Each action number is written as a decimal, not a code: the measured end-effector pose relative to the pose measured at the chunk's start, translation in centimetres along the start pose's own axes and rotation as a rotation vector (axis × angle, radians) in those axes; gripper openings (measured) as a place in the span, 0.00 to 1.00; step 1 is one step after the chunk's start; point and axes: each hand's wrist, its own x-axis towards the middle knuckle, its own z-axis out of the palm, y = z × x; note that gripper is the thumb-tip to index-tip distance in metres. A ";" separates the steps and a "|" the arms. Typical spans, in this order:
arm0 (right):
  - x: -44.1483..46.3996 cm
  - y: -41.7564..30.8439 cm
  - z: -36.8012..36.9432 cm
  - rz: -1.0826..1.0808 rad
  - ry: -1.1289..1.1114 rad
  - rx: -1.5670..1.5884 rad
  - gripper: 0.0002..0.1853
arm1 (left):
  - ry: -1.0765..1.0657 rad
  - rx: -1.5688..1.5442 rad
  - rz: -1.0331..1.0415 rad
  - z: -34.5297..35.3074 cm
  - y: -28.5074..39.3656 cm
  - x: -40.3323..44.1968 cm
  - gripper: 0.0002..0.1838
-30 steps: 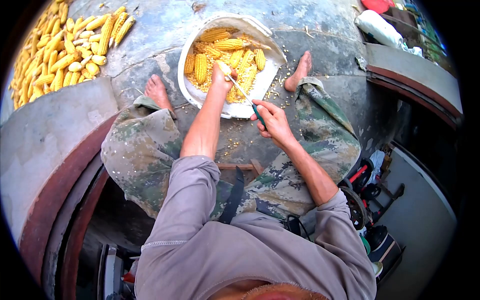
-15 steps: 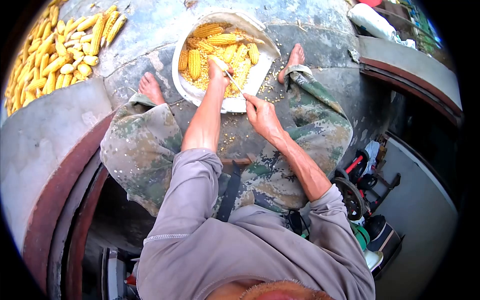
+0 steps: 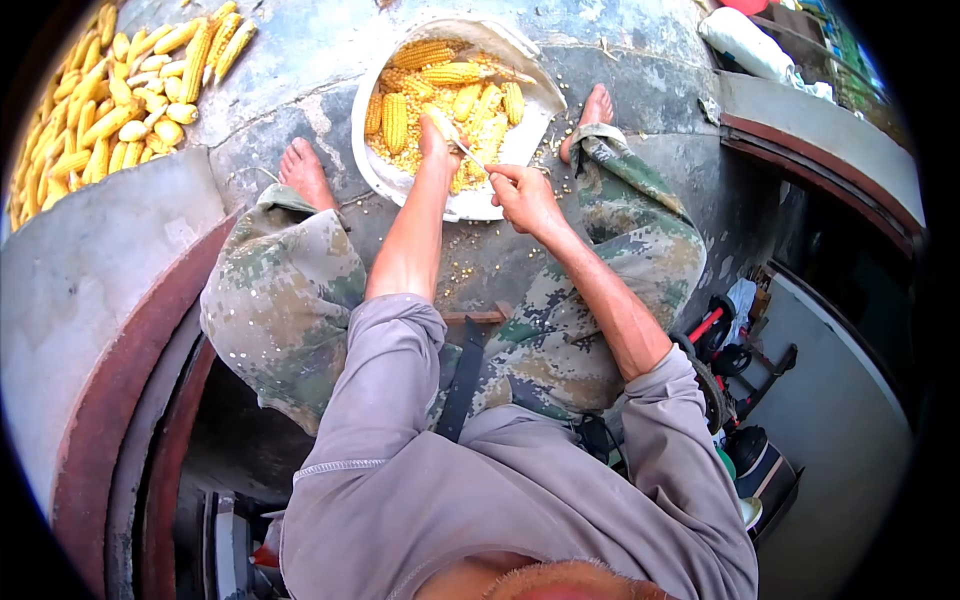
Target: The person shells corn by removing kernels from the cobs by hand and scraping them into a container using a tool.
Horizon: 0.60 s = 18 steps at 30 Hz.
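My left hand (image 3: 437,150) is closed around a corn cob (image 3: 439,122), held over a white basin (image 3: 362,150). My right hand (image 3: 526,198) grips a thin metal rod (image 3: 476,158) that looks like a screwdriver; its handle is hidden in my fingers. The rod's far end meets the cob beside my left fingers, but the exact contact is too small to make out. Loose yellow kernels (image 3: 405,160) cover the basin's bottom, with several whole ears of corn (image 3: 395,122) lying on top.
A large heap of corn ears (image 3: 100,110) lies at the upper left. Kernels are scattered on the concrete floor (image 3: 460,260) below the basin. My bare feet flank the basin. At the upper right is a white sack (image 3: 745,42); wheeled equipment (image 3: 735,360) stands at the right.
My right hand has pushed forward with the rod, closer to the cob, so less of the shaft shows. My left hand keeps its hold. The view has shifted slightly.
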 end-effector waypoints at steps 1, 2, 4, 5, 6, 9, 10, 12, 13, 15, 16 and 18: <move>0.8 0.3 0.0 -0.296 0.121 -0.300 0.17 | -0.015 -0.028 -0.005 0.9 0.3 0.5 0.34; 1.1 0.9 0.3 -0.313 0.146 -0.308 0.16 | -0.019 0.005 -0.004 0.8 0.0 0.5 0.35; 0.5 0.2 0.5 -0.267 0.132 -0.285 0.15 | 0.001 0.005 -0.021 0.8 0.3 0.4 0.35; 0.7 -0.9 -0.1 -0.222 0.106 -0.260 0.15 | 0.013 0.003 -0.031 0.8 0.6 0.3 0.36; 1.1 -0.9 -0.2 -0.198 0.092 -0.245 0.15 | 0.028 0.024 -0.019 0.9 0.6 0.3 0.37; 0.2 -0.9 -0.4 -0.186 0.066 -0.291 0.15 | 0.045 0.048 0.003 1.2 0.7 -0.1 0.37; -0.4 -0.9 -0.7 -0.250 0.090 -0.288 0.15 | 0.054 0.038 -0.006 1.1 0.8 -0.1 0.37; 0.3 -0.9 -0.3 -0.245 0.072 -0.325 0.16 | 0.091 0.067 0.013 1.0 1.0 0.4 0.36; 0.3 -0.7 -0.4 -0.225 0.068 -0.356 0.17 | 0.123 0.110 0.017 0.9 0.5 0.4 0.36; 2.1 -0.6 0.5 -0.228 0.075 -0.354 0.17 | 0.108 0.097 0.029 0.6 0.6 0.8 0.35; 2.7 -0.1 1.2 -0.227 0.084 -0.348 0.16 | 0.153 0.185 0.042 -0.1 0.7 0.5 0.35; 3.3 0.6 1.8 -0.235 0.105 -0.324 0.16 | 0.200 0.279 0.053 -0.3 0.8 0.2 0.35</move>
